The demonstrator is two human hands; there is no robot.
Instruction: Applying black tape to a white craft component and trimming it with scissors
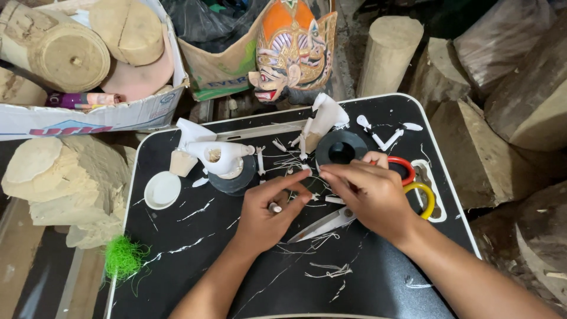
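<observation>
My left hand (269, 210) rests on a black tray table (195, 236), its fingers curled around a small white-tipped stick that shows under the thumb. My right hand (369, 192) lies beside it, index finger stretched left so the two hands' fingertips meet near a thin white piece. Under my right hand lie scissors (331, 221) with one red and one yellow handle loop (426, 198); the blades point down-left. Whether my right hand grips anything is unclear.
On the table stand black tape rolls (341, 147), a white lid (162, 190), a white carved piece (215, 156) and scattered white shavings. A painted wooden mask (292, 50) sits behind. Wood logs (387, 53), a cardboard box (88, 115) and green fibre (123, 257) surround it.
</observation>
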